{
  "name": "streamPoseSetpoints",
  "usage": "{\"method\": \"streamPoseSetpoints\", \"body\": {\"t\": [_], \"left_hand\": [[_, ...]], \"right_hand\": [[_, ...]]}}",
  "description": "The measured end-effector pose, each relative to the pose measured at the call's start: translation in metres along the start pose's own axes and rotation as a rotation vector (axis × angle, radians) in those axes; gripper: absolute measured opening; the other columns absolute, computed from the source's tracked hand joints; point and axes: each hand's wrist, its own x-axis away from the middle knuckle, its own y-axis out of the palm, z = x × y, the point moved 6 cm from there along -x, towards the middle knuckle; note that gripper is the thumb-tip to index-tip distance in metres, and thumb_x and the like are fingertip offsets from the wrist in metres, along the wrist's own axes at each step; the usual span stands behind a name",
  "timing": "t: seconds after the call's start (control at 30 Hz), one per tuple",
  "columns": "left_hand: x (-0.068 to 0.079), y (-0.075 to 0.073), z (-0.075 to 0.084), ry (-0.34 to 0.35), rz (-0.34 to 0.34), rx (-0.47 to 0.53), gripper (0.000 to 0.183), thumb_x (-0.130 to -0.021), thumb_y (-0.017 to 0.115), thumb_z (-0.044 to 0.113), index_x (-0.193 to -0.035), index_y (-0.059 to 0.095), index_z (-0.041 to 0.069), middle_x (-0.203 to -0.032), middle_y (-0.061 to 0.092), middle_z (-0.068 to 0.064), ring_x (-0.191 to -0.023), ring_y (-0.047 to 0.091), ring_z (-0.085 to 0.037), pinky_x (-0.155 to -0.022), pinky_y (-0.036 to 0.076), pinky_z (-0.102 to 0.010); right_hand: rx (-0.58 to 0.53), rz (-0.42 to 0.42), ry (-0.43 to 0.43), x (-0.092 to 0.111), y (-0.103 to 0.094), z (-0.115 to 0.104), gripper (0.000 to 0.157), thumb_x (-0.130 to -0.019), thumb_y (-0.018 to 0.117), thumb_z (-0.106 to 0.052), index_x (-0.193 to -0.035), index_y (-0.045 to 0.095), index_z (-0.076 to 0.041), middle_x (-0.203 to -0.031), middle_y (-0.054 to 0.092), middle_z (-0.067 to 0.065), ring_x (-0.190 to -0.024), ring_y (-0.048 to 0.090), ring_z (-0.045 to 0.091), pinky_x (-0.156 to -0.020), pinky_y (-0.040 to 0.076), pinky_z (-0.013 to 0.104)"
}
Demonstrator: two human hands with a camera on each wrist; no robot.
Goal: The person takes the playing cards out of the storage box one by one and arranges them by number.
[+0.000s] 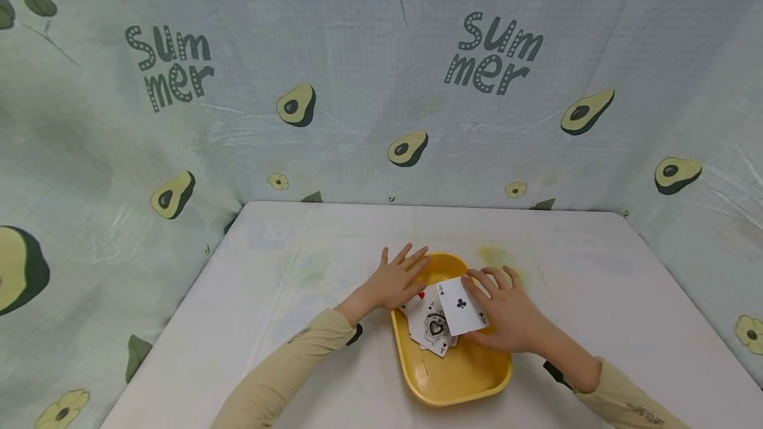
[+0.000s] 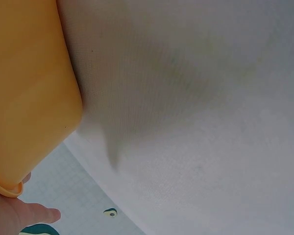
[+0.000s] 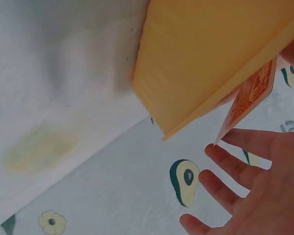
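A yellow plastic tray (image 1: 424,381) stands on the table with several playing cards in it. Among them lie an ace of spades (image 1: 436,328) and, partly covered, a card with a red heart (image 1: 420,296). My right hand (image 1: 507,313) pinches the ace of clubs (image 1: 461,307) by its edges, face up and tilted over the tray's right side; its red patterned back (image 3: 252,90) shows in the right wrist view. Fingers spread, my left hand (image 1: 396,281) rests at the tray's left rim, its thumb beside the cards.
The white table (image 1: 298,263) extends around the tray on all sides. Behind and beside it hangs a pale cloth (image 1: 346,51) printed with avocados and lettering. Dark wrist straps (image 1: 557,373) show under both forearms.
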Motion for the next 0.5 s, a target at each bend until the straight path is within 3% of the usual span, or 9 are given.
{"method": "streamPoseSetpoints", "body": {"t": [0.5], "left_hand": [[0.001,0.000,0.000,0.006,-0.002,0.009,0.053,-0.095,0.032,0.041,-0.143,0.021,0.021,-0.151,0.014,0.002,-0.139,0.010,-0.027,-0.103,0.013,-0.063]], "right_hand": [[0.025,0.047,0.041,-0.001,-0.012,0.025,0.082,-0.065,0.068,-0.053,-0.129,0.046,-0.006,-0.130,0.046,0.011,-0.112,0.037,0.030,-0.092,0.027,0.058]]}}
